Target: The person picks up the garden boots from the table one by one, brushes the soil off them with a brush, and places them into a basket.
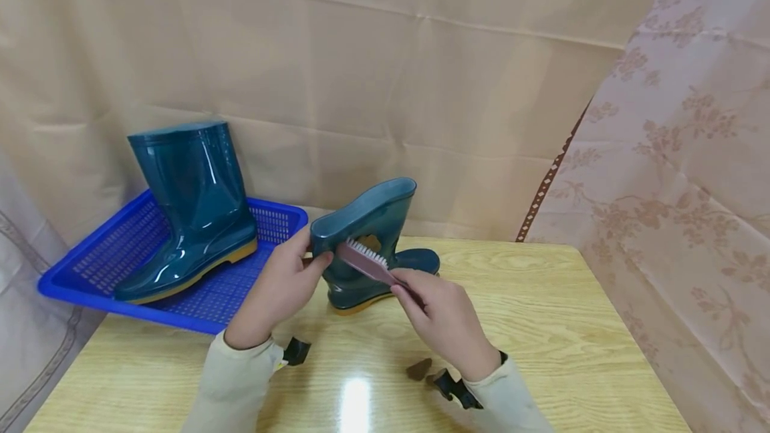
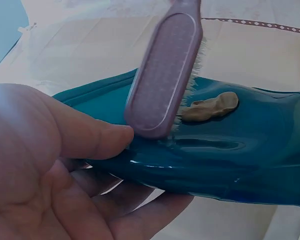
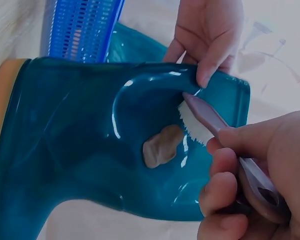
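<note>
A teal rubber boot (image 1: 355, 286) with a tan sole stands on the table, its shaft tilted. My left hand (image 1: 285, 286) grips the boot's top edge, thumb on the outer face and fingers beneath or inside, as the left wrist view shows. In my right hand (image 1: 442, 316) is the handle of a mauve scrub brush (image 1: 363, 262) with white bristles. The bristles rest against the boot's shaft, right beside a lump of brown mud-like stuff (image 3: 162, 146) stuck on it. The brush's tip lies close to my left thumb (image 2: 107, 140).
A second teal boot (image 1: 201, 199) stands in a blue plastic basket (image 1: 180, 316) at the left. A small brown piece (image 1: 419, 369) lies on the wooden table (image 1: 559, 326) near my right wrist. Beige curtain (image 1: 361, 72) hangs behind, and a flowered pink one (image 1: 692, 172) at the right.
</note>
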Demonstrator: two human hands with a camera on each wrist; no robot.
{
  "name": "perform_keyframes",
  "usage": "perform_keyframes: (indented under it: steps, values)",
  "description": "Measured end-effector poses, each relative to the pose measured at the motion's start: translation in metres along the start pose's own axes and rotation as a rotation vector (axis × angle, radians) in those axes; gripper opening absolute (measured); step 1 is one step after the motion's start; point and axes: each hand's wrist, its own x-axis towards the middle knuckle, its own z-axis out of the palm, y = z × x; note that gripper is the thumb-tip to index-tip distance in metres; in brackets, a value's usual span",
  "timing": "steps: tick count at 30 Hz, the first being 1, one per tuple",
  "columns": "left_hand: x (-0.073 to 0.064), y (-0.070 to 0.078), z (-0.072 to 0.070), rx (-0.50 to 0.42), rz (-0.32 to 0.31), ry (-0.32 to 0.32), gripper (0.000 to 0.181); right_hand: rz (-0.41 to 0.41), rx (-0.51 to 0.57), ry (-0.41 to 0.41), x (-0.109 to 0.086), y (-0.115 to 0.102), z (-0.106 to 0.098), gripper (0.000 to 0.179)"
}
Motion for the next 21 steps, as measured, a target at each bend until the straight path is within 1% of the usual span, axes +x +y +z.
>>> perform_keyframes:
  steps: [2,4,7,11,14,18,19,21]
  values:
    - [-0.001,0.000,0.001,0.001,0.008,-0.009,0.038,-0.007,0.005,0.004,-0.001,-0.001,0.001,0.019]
    - [0.000,-0.001,0.002,0.007,0.030,-0.007,0.037,0.006,0.021,0.005,-0.001,-0.001,0.001,0.019]
    - [0.001,-0.001,0.004,0.030,0.062,0.005,0.033,0.069,0.066,-0.008,-0.001,0.001,0.001,0.018]
    - [0.002,-0.001,0.005,0.071,0.093,0.030,0.026,0.165,0.091,-0.049,0.000,0.003,0.001,0.013]
    - [0.002,-0.001,0.006,0.083,0.096,0.033,0.027,0.214,0.079,-0.095,-0.001,0.006,0.001,0.010]
    - [0.001,0.000,0.005,0.078,0.091,0.032,0.032,0.269,0.074,-0.147,-0.001,0.009,0.001,0.013]
    - [0.001,0.000,0.005,0.081,0.090,0.040,0.033,0.279,0.071,-0.155,-0.001,0.010,0.001,0.014]
    - [0.000,0.001,0.005,0.094,0.067,0.065,0.032,0.296,0.061,-0.169,0.000,0.012,0.001,0.015]
